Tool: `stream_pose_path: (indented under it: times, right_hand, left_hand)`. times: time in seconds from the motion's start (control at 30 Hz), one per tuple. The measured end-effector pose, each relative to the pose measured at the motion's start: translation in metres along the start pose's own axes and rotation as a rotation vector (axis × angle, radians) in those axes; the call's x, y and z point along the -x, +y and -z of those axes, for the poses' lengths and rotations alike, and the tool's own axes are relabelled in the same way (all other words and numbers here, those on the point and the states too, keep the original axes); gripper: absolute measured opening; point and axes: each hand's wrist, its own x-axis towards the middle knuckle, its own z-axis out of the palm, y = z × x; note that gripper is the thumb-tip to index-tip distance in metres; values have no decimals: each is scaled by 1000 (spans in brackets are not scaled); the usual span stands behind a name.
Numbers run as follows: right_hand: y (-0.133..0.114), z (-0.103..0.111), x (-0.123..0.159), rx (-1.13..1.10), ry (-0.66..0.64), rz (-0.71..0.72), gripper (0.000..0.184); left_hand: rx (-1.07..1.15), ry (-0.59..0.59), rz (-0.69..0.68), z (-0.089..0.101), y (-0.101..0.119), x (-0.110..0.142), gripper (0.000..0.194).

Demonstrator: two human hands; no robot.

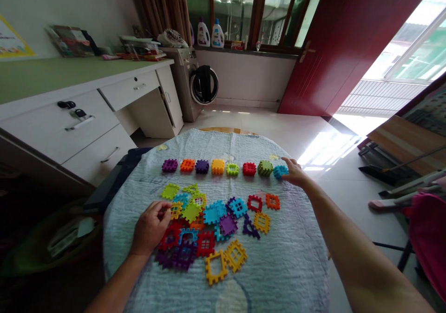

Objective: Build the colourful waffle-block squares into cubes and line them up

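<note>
At the right end of a row of cubes, my right hand (294, 171) has its thumb and fingers around a light blue cube (279, 171) built from notched plastic panels. My left hand (151, 224) is curled closed at the left of a loose pile of panels. Its fingertips meet the edge of a yellow window panel (176, 209); whether they pinch it is unclear. The pile also has lime panels (191, 212), light blue panels (214, 212), red panels (206, 243) and purple panels (184, 256). Two yellow frames (210, 276) lie nearest me.
Left of the blue cube stand a green cube (265, 167), a red cube (249, 168) and several others in line. A pale cloth (278, 262) covers the round table. Beyond are a desk (83, 78), a washing machine (186, 80) and a red door (334, 38).
</note>
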Motion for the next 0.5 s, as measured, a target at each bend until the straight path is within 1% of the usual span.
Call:
stream_pose_path:
  times: [0.07, 0.13, 0.2, 0.27, 0.37, 0.43, 0.5]
  right_hand:
    - [-5, -1, 20, -109, 145, -22, 75]
    - [-12, -6, 47, -235, 280, -50, 69]
    - [-21, -17, 77, -355, 352, -89, 59]
    - [-31, -31, 106, -426, 350, -125, 46]
    - [-45, -51, 136, -461, 314, -143, 37]
    - [-52, -60, 145, -425, 325, -103, 33]
    - [-56, -64, 147, -364, 346, -69, 31]
  left_hand:
    - [-1, 4, 2, 0, 0, 0, 19]
    - [-1, 4, 5, -1, -1, 0, 19]
    - [-3, 2, 8, -1, -1, 0, 19]
    - [-4, -1, 6, -1, -1, 0, 20]
    - [5, -6, 5, 0, 0, -1, 20]
    - [7, -5, 10, 1, 1, -1, 20]
    - [5, -1, 12, 1, 3, -1, 21]
